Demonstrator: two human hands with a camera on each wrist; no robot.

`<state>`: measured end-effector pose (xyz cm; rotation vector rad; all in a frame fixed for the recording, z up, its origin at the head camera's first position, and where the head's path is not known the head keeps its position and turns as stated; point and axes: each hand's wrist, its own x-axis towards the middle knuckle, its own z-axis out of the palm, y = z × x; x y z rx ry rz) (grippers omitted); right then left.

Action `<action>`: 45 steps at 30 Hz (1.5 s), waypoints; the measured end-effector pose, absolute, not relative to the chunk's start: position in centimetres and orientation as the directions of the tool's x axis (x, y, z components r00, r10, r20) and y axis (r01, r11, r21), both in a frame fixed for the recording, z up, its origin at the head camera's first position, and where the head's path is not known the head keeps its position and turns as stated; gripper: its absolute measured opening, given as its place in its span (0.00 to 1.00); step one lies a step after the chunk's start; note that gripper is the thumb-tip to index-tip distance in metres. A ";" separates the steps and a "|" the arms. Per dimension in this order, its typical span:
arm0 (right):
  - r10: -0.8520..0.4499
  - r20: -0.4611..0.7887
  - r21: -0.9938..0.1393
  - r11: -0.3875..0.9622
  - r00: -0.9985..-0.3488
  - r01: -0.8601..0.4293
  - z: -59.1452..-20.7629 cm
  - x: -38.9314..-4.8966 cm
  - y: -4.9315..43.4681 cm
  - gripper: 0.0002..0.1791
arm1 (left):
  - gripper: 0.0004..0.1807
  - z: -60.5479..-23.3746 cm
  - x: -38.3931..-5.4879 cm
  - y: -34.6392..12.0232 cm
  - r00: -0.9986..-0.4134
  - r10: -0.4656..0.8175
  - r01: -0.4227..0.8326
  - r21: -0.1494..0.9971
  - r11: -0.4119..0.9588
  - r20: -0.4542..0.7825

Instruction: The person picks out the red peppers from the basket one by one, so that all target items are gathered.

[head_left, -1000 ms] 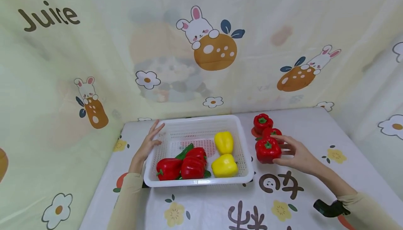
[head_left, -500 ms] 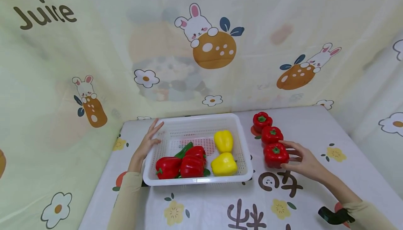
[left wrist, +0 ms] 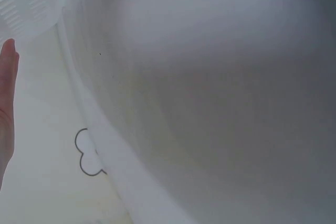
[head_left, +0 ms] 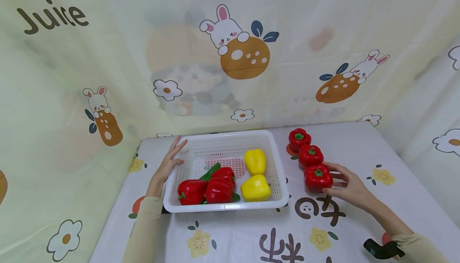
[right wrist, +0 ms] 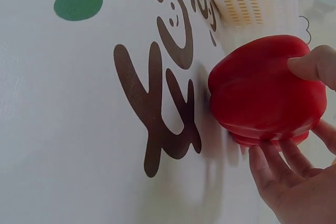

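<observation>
My right hand [head_left: 346, 187] holds a red bell pepper [head_left: 318, 178] by its right side, thumb at the front and fingers behind. In the right wrist view the thumb lies on this red pepper [right wrist: 268, 87], low over the tablecloth. It stands stem up at the near end of a slanting row, against another red bell pepper [head_left: 310, 156], with a third red bell pepper [head_left: 300, 139] behind. At the left, my left hand [head_left: 167, 167] rests with fairly straight fingers on the rim of a white plastic basket [head_left: 223, 208]; the left wrist view shows only its edge.
Inside the basket lie several red bell peppers [head_left: 220, 191] at the front left, a green vegetable [head_left: 210, 172] partly under them, and two yellow bell peppers [head_left: 256, 188] at the right. A printed cloth [head_left: 237, 239] covers the table. Patterned curtains [head_left: 287, 95] enclose the back and sides.
The red bell pepper in my right hand has shifted right and slightly toward me, uncovering the middle pepper of the row. My left hand stays on the basket.
</observation>
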<state>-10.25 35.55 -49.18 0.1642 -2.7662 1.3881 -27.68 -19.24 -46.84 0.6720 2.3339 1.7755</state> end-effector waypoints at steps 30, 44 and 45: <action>-0.055 0.061 -0.819 0.568 -0.997 -0.081 -49.3 -10.5 35.8 0.44 | 0.36 -48.7 -28.8 -19.8 -0.890 0.419 0.282 0.939 0.197 0.180; -0.036 0.089 -0.815 0.572 -0.995 -0.093 -48.3 -10.9 36.6 0.44 | 0.35 -46.8 -27.7 -19.3 -0.891 0.427 0.264 0.940 0.217 0.152; -0.033 0.091 -0.813 0.575 -0.995 -0.093 -48.1 -10.9 36.7 0.45 | 0.35 -46.8 -27.7 -19.3 -0.892 0.426 0.260 0.941 0.216 0.149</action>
